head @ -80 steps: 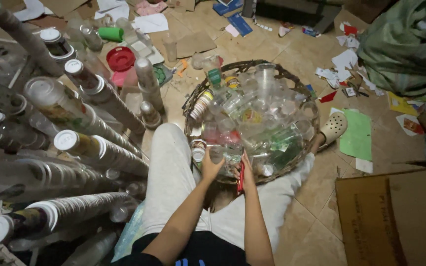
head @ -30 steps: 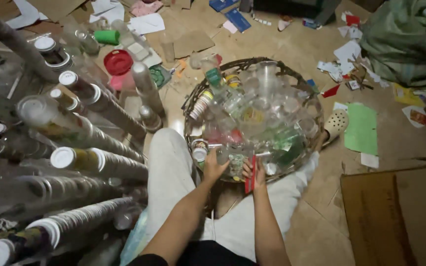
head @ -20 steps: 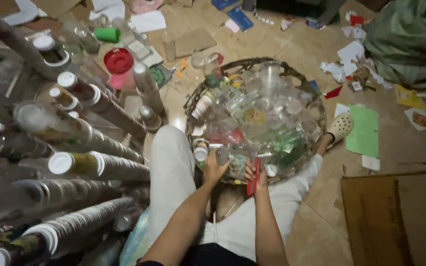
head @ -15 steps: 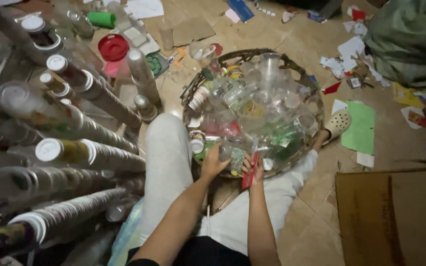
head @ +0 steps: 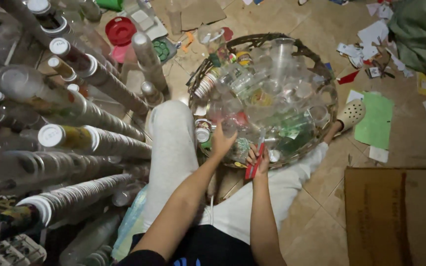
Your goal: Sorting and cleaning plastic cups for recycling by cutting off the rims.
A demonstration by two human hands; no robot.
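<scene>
Over on the left, tall stacks of cups [head: 94,140] lean sideways, one cup pushed inside the next, so many fit in a small space. Next to them the person sits on the floor with legs spread, so the big round basket [head: 321,81] rests between the knees, close enough to reach. The basket is heaped with clear plastic cups [head: 282,54]. The left hand [head: 221,143] is stretched into the near edge of the pile, fingers bent on a clear cup [head: 229,127] there; I cannot tell if it grips it fully. Just beside it, the right hand [head: 258,156] is closed around a red cutter [head: 253,165], held pointing toward the basket, ready by the cups. Farther right, a green sheet [head: 375,120] and a cardboard box [head: 395,212] lie on the tiles.
</scene>
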